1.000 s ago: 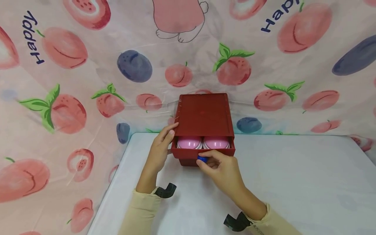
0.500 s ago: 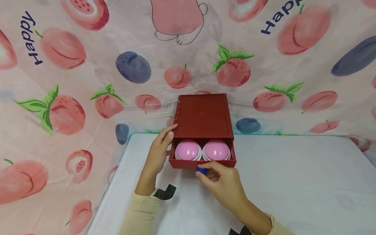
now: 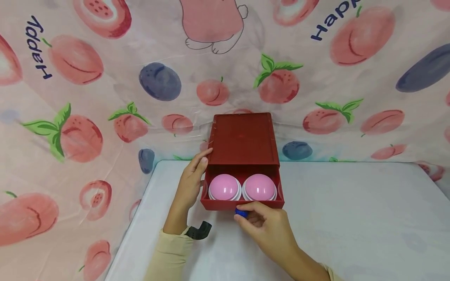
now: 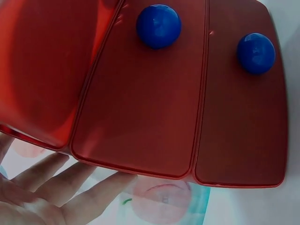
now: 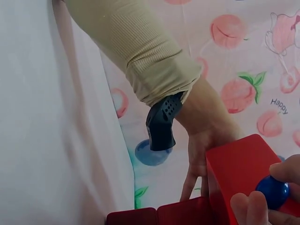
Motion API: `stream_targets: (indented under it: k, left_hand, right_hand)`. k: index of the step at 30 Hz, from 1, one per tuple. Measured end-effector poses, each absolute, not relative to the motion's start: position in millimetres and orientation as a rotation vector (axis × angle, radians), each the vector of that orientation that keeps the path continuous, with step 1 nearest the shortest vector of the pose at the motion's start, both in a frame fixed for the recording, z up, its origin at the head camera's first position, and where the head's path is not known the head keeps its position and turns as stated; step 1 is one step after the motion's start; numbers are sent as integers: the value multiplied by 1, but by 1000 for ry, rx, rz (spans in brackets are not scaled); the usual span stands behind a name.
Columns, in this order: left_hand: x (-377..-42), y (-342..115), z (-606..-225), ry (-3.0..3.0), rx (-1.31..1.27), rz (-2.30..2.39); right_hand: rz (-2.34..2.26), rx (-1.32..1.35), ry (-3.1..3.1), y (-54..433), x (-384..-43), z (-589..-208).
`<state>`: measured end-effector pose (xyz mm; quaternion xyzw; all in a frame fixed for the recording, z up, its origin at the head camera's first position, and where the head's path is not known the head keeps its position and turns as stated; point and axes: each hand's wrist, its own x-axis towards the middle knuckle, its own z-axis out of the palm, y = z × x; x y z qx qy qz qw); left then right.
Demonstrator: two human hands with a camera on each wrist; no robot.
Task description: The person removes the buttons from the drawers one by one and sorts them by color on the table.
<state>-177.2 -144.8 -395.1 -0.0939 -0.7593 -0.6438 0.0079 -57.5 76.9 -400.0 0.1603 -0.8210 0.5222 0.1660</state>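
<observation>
A red drawer cabinet (image 3: 241, 138) stands on the table. Its top drawer (image 3: 218, 205) is pulled out toward the person. Side by side in it sit two round objects with pink domed tops and white rims, the left one (image 3: 224, 188) and the right one (image 3: 260, 188). My right hand (image 3: 270, 228) pinches the blue drawer knob (image 3: 241, 213) on the drawer's front between thumb and fingers. My left hand (image 3: 191, 181) rests against the cabinet's left side, fingers extended. In the left wrist view, blue knobs (image 4: 158, 26) mark the two lower drawers, both pushed in.
A white table surface (image 3: 351, 218) extends on both sides of the cabinet. Behind and to the left hangs a pink fruit-print cloth (image 3: 239, 70), close at the cabinet's back. A black wrist mount (image 3: 199, 231) sticks out from the left sleeve.
My right hand has drawn the top drawer outward toward the person by its knob, bringing the two pink-topped objects into fuller view. The left hand has stayed on the cabinet's side.
</observation>
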Motion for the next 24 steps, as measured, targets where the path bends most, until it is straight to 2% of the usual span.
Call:
stream_targets:
  k: [8,15,19,24]
  left_hand:
    - [-176,-144,-395,-2339,-310,-2034]
    - [-175,-144,-396,-2334,-314,-2005]
    - [-174,-143,-397,-2339,-329,-1978]
    - [-173,-143,-397,-2337,-341,-1950]
  right_hand:
    - [1481,541,-2435,85,-57,-394]
    - [1230,693,-2596,116,-60,-353]
    - [950,705,-2512,135,-72,-329]
    - [778,794,-2546,150,-97,-317]
